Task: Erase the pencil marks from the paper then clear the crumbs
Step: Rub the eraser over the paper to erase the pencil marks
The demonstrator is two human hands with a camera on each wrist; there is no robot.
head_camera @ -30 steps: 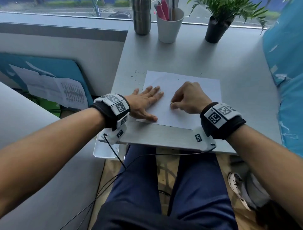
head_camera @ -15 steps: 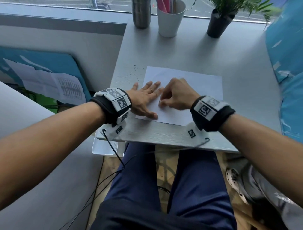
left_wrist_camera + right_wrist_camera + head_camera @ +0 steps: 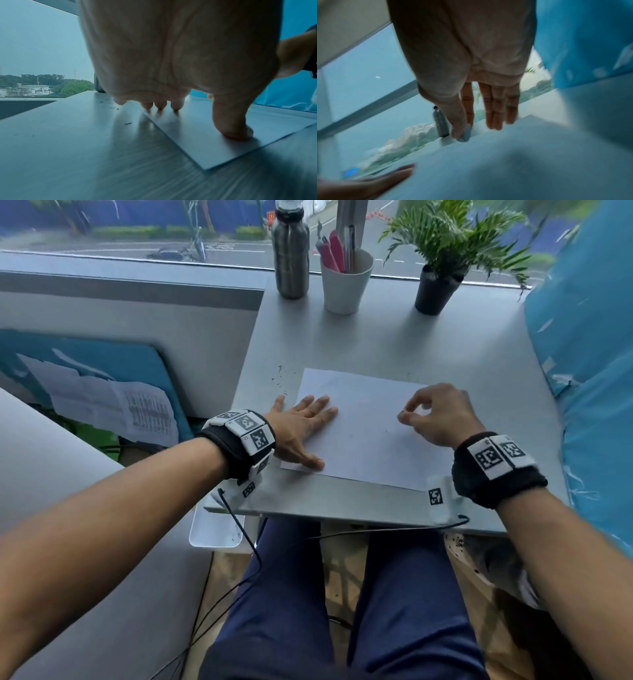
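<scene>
A white sheet of paper (image 3: 366, 405) lies on the grey table (image 3: 394, 337), with faint grey marks near its middle. My left hand (image 3: 308, 422) presses flat on the sheet's left edge, fingers straight and thumb (image 3: 231, 129) down on the paper (image 3: 197, 135). My right hand (image 3: 406, 416) hovers over the right part of the sheet. In the blurred right wrist view its thumb and forefinger pinch a small pale eraser (image 3: 465, 133), the other fingers straight. Dark eraser crumbs (image 3: 281, 376) lie scattered on the table beyond the sheet's far left corner, and the left wrist view shows the crumbs (image 3: 111, 106) too.
At the table's far edge by the window stand a steel bottle (image 3: 291, 258), a white cup of pens (image 3: 346, 282) and a potted plant (image 3: 435, 292). A blue cushion (image 3: 589, 371) borders the table on the right. A white tray (image 3: 215, 529) hangs below the near left corner.
My right hand has moved from beside the left hand rightward across the sheet and its outer fingers have uncurled. The left hand has stayed flat on the paper. The head view has tilted up.
</scene>
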